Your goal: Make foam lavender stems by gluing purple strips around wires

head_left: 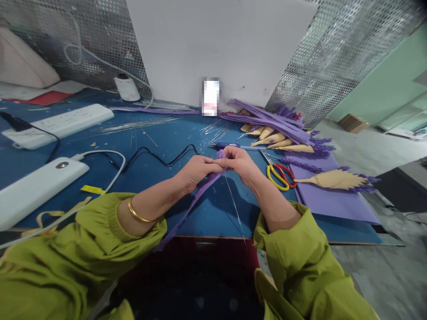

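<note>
Blue worktop (143, 182), centre: left hand (196, 171) and right hand (242, 164) pinched together on purple roll (221, 154), foam strip (196, 200) trailing to 7 o'clock, wire (235, 204) to 5. Likely unwinds on a slackened pinch; risks burns from glue gun (227, 145) at 12.

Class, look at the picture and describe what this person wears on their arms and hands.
Both arms wear loose yellow-green sleeves, the left sleeve and right sleeve pushed up the forearm with gathered cuffs. A thin gold bangle circles the left wrist. The left hand and right hand are bare, with no gloves.
</note>
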{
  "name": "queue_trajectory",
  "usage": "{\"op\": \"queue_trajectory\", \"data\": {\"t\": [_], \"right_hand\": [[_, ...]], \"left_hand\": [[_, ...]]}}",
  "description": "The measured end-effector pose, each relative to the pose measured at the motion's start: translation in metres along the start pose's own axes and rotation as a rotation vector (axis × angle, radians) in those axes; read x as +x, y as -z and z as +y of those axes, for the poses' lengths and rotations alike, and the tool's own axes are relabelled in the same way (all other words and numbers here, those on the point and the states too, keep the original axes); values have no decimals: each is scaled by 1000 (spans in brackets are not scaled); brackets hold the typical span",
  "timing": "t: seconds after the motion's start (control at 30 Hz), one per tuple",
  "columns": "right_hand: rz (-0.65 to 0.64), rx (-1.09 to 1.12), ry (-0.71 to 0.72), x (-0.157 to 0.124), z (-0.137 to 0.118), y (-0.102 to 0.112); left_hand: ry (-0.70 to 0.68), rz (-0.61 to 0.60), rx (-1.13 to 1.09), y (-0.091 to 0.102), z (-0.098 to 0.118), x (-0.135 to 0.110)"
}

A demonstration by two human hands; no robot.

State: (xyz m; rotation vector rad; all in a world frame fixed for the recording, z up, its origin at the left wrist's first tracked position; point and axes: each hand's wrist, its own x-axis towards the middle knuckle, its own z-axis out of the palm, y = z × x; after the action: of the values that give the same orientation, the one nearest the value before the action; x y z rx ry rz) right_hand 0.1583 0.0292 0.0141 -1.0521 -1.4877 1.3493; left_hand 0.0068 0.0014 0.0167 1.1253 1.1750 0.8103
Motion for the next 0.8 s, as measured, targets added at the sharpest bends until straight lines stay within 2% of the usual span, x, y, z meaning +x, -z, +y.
{"op": "queue_trajectory", "data": {"t": [0.07, 0.2, 0.3, 0.53, 0.8], "right_hand": [[-29, 45, -12, 0, -2, 3], [-176, 226, -78, -1, -8, 12], [-240, 291, -54, -1, -9, 16], [-267, 326, -22, 0, -3, 17], [-222, 341, -69, -3, -9, 20]], "left_hand": [[1, -16, -35, 1, 0, 1], [-49, -118, -225, 5, 2, 4], [-56, -157, -327, 6, 4, 5], [-21, -180, -325, 5, 2, 3], [8, -260, -304, 10, 1, 4]]}}
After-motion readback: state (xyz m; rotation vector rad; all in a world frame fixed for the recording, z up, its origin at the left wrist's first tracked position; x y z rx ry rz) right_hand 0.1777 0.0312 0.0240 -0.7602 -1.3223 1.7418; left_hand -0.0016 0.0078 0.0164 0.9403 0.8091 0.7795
